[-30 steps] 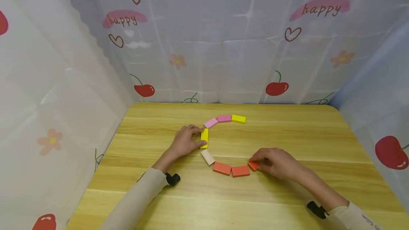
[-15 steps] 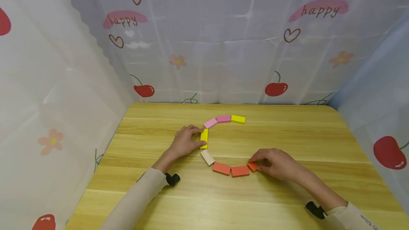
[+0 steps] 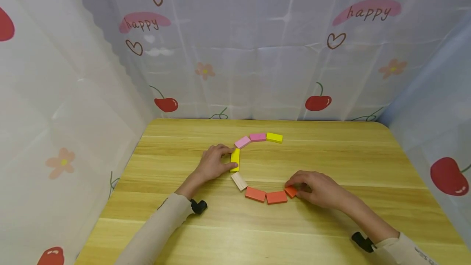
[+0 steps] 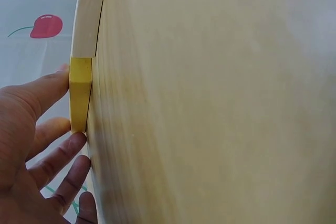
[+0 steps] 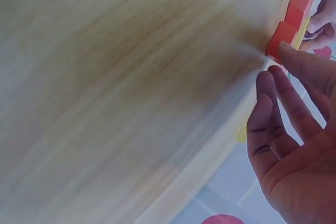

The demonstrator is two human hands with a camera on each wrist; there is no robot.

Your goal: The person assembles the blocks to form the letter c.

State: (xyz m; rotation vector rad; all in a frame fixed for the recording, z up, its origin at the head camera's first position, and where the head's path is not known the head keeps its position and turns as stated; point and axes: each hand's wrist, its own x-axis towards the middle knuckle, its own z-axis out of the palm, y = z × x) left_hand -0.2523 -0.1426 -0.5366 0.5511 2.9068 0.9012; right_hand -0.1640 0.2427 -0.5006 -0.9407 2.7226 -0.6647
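Observation:
Small rectangular wooden blocks lie flat on the table, end to end in a curve open to the right. My left hand (image 3: pixel 213 162) pinches a yellow block (image 3: pixel 235 159) at the curve's left side, thumb at its near end and fingertip at its far end. With thumb and fingers, my right hand (image 3: pixel 319 188) pinches an orange block (image 3: pixel 290 192) at the near end of the curve, partly hidden by the fingers. Between them lie a plain wood block (image 3: pixel 239 181) and two orange-red blocks (image 3: pixel 255 194). In the right wrist view the pinched orange block (image 5: pixel 282 40) sits against its neighbour.
Beyond the left hand, the curve goes on with a light pink block (image 3: pixel 242 142), a darker pink block (image 3: pixel 258 137) and a second yellow block (image 3: pixel 274 137). Printed curtains (image 3: pixel 257 72) hang behind and beside the wood-grain table (image 3: pixel 220 240).
The right hand and its orange block have shifted very slightly left, toward the neighbouring orange-red block. The left hand stays in place on the yellow block.

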